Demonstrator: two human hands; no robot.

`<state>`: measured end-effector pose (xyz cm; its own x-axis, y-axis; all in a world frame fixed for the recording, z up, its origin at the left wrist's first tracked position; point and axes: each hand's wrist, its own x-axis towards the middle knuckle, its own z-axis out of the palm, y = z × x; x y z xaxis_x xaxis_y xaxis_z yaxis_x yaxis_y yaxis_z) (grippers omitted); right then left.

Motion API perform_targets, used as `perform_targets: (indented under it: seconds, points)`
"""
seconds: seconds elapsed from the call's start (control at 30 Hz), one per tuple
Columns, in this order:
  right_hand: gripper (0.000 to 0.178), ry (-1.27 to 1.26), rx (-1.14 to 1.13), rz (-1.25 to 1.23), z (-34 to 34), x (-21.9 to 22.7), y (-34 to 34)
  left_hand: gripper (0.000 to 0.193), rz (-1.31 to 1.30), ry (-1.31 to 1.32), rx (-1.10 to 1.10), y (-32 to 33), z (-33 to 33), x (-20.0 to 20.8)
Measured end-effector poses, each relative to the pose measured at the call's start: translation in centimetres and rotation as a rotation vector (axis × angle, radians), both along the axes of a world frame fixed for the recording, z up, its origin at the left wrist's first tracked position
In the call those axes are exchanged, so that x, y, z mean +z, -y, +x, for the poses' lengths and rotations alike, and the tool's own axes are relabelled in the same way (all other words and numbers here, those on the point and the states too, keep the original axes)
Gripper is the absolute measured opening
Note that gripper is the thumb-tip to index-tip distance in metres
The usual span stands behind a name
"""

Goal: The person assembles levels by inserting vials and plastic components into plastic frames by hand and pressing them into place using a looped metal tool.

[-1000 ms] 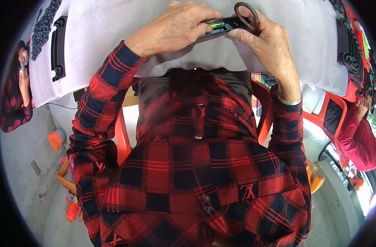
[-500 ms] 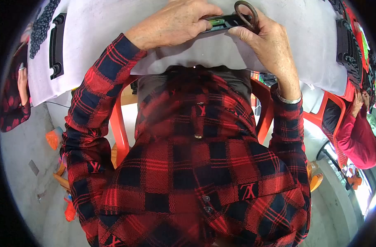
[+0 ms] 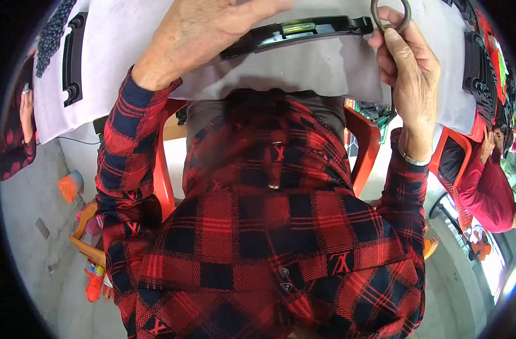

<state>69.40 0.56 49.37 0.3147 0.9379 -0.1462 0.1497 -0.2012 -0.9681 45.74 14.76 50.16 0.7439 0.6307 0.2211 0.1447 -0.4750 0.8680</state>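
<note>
A black spirit level point(image 3: 320, 27) with a yellow-green vial lies on the pale cloth in front of me. Over its left end is my left hand point(image 3: 199, 37), thumb stretched out and nothing seen in it; its other fingers run past the top edge. Whether it touches the level I cannot tell. Just beyond the right end, my right hand point(image 3: 413, 73) pinches a dark metal tool by its ring handle point(image 3: 407, 17). A thin dark part shows below the fingers; the rest of the tool is hidden in the hand.
The cloth-covered table point(image 3: 122, 34) carries another black level point(image 3: 71, 59) at left, beside a dark bumpy cluster point(image 3: 55, 37). Several black pieces point(image 3: 477, 65) are stacked at right. Another person in a dark red sleeve point(image 3: 484, 192) sits at right; a person's hand point(image 3: 26, 113) shows at far left.
My left hand has come off the vial area and moved left, its fingers opening. My right hand has let go of the level and moved right with the ring-handled tool.
</note>
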Motion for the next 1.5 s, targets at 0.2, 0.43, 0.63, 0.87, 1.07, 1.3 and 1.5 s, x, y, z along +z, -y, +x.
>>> perform_targets:
  seconds: [0.2, 0.43, 0.63, 0.87, 1.07, 1.3, 1.5]
  points:
    - [0.034, -0.380, 0.175, -0.120, -4.8, 1.9, -0.5, 0.023, -0.011, 0.463, -0.242, 0.1, 1.7, -3.5]
    - [0.039, -0.709, 0.236, 0.069, -4.7, 2.6, -0.7, 0.023, -0.825, 0.323, -0.074, 1.1, 1.8, 2.2]
    - [0.053, 0.142, -0.018, 0.541, -6.4, 1.7, -1.5, 0.026, -1.187, 0.528, -0.091, 0.7, 2.6, 0.4]
    - [0.060, 0.125, 0.007, 0.438, -6.5, 2.6, -2.6, 0.025, -0.933, 0.700, -0.231, 0.4, 2.1, 0.3]
    - [0.052, 0.118, 0.455, 0.188, -0.6, 2.1, -3.1, 0.027, -0.405, 0.404, 0.004, -1.0, 1.5, 5.0]
    - [0.047, -0.648, 0.192, 0.152, -6.0, 5.6, -2.9, 0.031, -0.090, 0.265, 0.034, -0.5, 1.2, 6.8]
    - [0.033, -0.450, -0.083, 0.343, -6.3, 6.6, -3.7, 0.033, 0.115, 0.199, -0.031, -1.1, 2.7, 5.2]
